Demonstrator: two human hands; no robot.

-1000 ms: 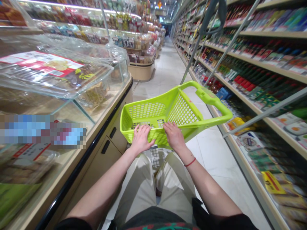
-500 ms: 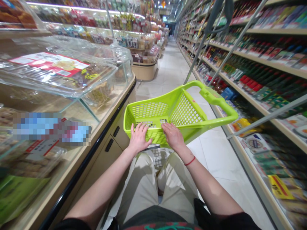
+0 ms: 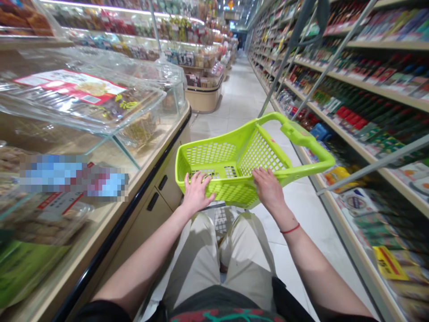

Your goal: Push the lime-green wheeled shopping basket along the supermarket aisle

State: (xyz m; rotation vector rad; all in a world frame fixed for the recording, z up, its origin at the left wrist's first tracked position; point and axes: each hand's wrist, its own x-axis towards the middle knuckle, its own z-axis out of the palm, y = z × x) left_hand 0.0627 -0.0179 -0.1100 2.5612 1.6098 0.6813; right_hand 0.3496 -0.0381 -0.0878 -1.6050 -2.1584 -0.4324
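**Left hand** (image 3: 196,193): palm down, fingers spread over the near rim of the basket, touching it. Whether the thumb closes underneath cannot be told.

**Right hand** (image 3: 268,188): palm down on the same rim, further right, fingers over the edge; closure equally unclear. A red thread bracelet (image 3: 290,229) circles the wrist.

**Open room:** ahead of the grip, a pale tiled aisle (image 3: 234,94) runs straight and narrows into the distance. A strip of the same floor shows to the right of the right hand.

**Left of the grip:** a glass display counter (image 3: 100,143) with a cream base, just beside the basket's left end, not visibly touching it. Black door pulls (image 3: 153,201) mark the base.

**Right of the grip:** tall store shelving (image 3: 368,103), well packed with bottles and packets; a yellow price tag (image 3: 385,264) sits low down.

**Containers:** a lime-green plastic mesh shopping basket (image 3: 214,154) sits directly under both hands, tilted, its long handle (image 3: 301,136) reaching forward and right. The counter holds clear food tubs, one with a red-and-white label (image 3: 70,85).
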